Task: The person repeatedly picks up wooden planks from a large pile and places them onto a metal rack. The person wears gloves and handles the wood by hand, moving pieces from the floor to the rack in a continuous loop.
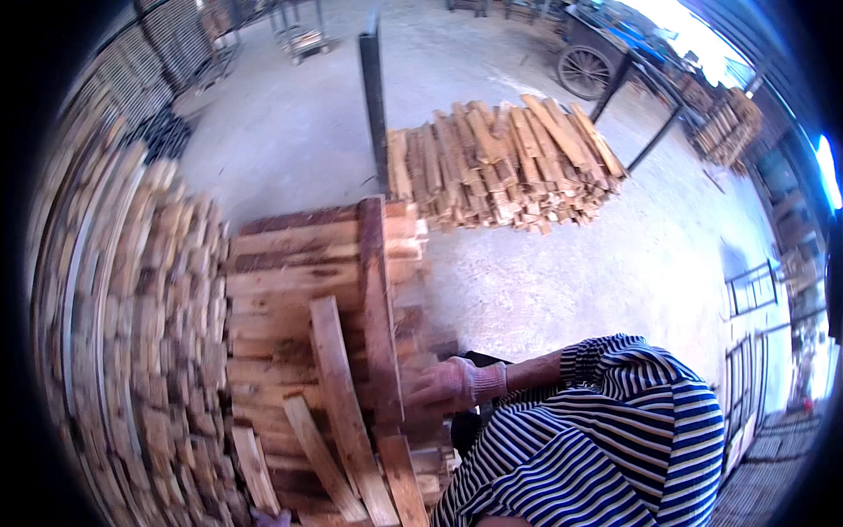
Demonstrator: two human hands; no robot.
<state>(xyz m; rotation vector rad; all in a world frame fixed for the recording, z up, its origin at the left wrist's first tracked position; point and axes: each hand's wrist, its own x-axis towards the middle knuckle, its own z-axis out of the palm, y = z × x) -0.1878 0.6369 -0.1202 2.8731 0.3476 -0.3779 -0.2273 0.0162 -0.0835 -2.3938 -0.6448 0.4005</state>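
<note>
A stack of flat boards (299, 263) stands on the floor (562, 281) right in front of the person, with a tall pile of slats (132, 334) just to its left. Several loose planks (342, 413) lie lengthwise across the stack's top. A gloved hand (448, 385) rests against the stack's right edge. Behind, well apart, a bundle of sticks (505, 167) lies on the floor, an upright post (373, 97) beside it. A cart wheel (584, 70) stands farther back right.

1. The right hand (452, 385), in a pink glove, has its fingertips hidden behind the upright plank (379, 307).
2. The left hand is hidden.
3. Left of that plank, the tall wood stack (132, 334) is blurred.
4. Below the plank, the leaning slats (338, 422) are cut off by the lower edge.
</note>
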